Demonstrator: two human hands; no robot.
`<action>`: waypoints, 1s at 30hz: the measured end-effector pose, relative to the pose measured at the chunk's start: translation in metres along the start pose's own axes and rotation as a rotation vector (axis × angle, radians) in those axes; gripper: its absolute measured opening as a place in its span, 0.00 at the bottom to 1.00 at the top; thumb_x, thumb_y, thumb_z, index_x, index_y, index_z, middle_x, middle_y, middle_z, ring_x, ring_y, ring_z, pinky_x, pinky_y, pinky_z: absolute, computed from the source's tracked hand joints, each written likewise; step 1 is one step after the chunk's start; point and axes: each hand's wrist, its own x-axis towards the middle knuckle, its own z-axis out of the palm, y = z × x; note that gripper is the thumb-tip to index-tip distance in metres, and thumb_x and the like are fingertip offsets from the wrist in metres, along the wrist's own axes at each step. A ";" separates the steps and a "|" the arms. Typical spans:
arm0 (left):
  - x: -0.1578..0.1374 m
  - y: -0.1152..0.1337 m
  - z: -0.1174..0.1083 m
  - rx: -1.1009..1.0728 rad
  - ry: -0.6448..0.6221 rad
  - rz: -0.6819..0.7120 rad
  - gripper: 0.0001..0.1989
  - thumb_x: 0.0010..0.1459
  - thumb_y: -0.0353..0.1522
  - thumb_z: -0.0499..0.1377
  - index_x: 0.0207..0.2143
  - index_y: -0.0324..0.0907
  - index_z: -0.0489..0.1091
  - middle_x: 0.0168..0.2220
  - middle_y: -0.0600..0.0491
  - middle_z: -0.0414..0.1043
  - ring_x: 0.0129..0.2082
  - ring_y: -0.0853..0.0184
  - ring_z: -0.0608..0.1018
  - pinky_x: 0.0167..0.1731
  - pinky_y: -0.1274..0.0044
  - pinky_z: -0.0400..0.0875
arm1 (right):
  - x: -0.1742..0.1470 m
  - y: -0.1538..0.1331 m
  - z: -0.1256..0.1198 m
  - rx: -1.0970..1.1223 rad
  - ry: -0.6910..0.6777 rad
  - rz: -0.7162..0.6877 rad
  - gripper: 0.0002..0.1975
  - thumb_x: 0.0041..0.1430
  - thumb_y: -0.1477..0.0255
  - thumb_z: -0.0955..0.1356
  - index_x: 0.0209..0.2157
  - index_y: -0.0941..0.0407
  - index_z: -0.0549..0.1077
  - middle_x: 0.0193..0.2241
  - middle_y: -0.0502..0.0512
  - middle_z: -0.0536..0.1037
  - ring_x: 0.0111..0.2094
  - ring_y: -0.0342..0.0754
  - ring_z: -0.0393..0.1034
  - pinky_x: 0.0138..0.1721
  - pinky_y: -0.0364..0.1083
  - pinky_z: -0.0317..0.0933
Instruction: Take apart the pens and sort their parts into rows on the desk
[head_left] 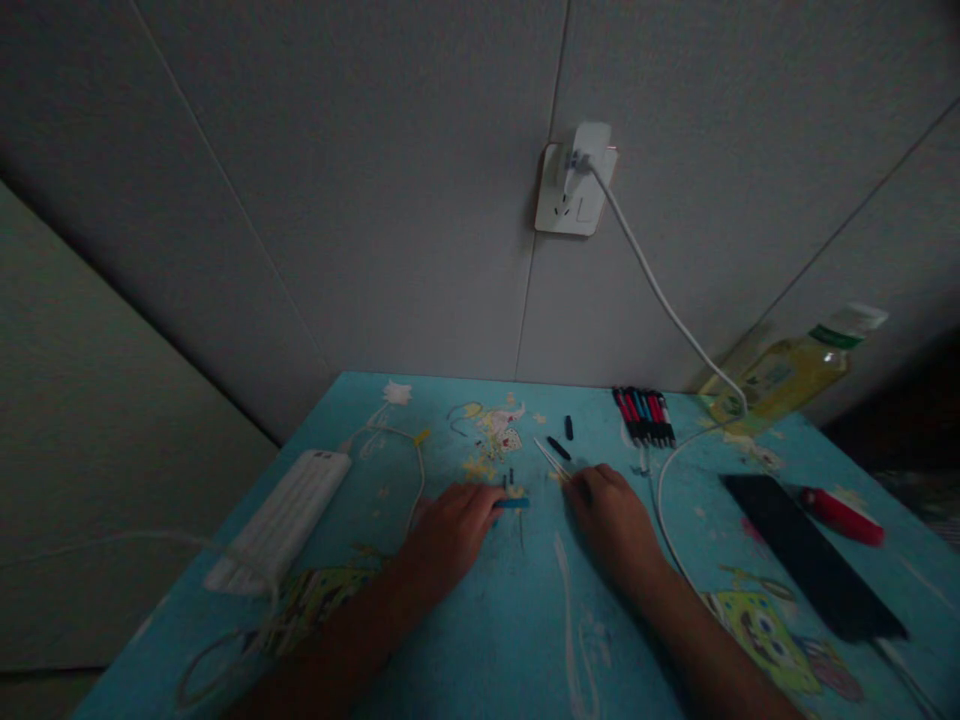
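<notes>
My left hand (461, 515) is closed, its fingertips pinching a short blue tube (516, 503) that looks like a pen barrel. Just beyond the tube, small dark parts (511, 476) lie on the table, too small to name. My right hand (609, 510) rests on the table with curled fingers around the near end of thin white sticks (551, 457), whose far ends point away to the left. Their kind is unclear. Beyond them lie a black grip-like piece (559, 448) and a second short black piece (568, 428).
A row of red, blue and black pens (645, 417) lies at the back right. A power strip (289, 520) with cables is on the left. To the right are a dark phone-like slab (814, 555), a red object (841, 516), a yellow-liquid bottle (787, 375) and a white cable (664, 485).
</notes>
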 end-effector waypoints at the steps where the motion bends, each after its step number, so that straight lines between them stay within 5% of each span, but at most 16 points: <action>1: 0.000 0.000 0.000 -0.008 0.001 -0.009 0.12 0.67 0.31 0.52 0.50 0.45 0.70 0.44 0.49 0.76 0.45 0.62 0.77 0.48 0.68 0.71 | 0.000 0.000 0.000 -0.002 -0.004 0.001 0.09 0.66 0.71 0.63 0.32 0.55 0.73 0.33 0.58 0.75 0.36 0.52 0.70 0.41 0.48 0.63; 8: -0.001 -0.002 -0.002 -0.058 0.005 -0.049 0.25 0.66 0.24 0.45 0.62 0.49 0.58 0.52 0.48 0.70 0.51 0.62 0.74 0.49 0.69 0.70 | 0.000 0.001 0.010 -0.141 -0.018 -0.006 0.09 0.67 0.72 0.63 0.33 0.56 0.72 0.33 0.59 0.74 0.37 0.54 0.69 0.41 0.50 0.60; 14: 0.000 0.002 -0.004 -0.060 0.069 -0.067 0.17 0.68 0.30 0.45 0.58 0.44 0.59 0.49 0.46 0.69 0.47 0.61 0.75 0.48 0.69 0.70 | 0.001 -0.003 0.006 -0.185 -0.005 -0.030 0.09 0.67 0.70 0.63 0.35 0.57 0.73 0.36 0.61 0.74 0.38 0.55 0.68 0.42 0.51 0.60; 23: -0.002 0.006 -0.011 0.045 -0.006 -0.042 0.11 0.70 0.37 0.46 0.39 0.43 0.65 0.34 0.52 0.73 0.32 0.65 0.76 0.34 0.75 0.67 | 0.115 -0.031 0.013 -0.078 0.004 -0.024 0.16 0.66 0.69 0.64 0.53 0.58 0.71 0.47 0.64 0.75 0.50 0.55 0.67 0.51 0.50 0.56; 30: -0.003 0.010 -0.012 0.048 0.000 -0.035 0.12 0.69 0.37 0.46 0.34 0.43 0.64 0.26 0.54 0.71 0.26 0.66 0.75 0.29 0.75 0.63 | 0.151 -0.039 0.031 -0.002 -0.058 0.010 0.13 0.65 0.69 0.64 0.39 0.60 0.78 0.40 0.67 0.80 0.44 0.55 0.73 0.46 0.48 0.59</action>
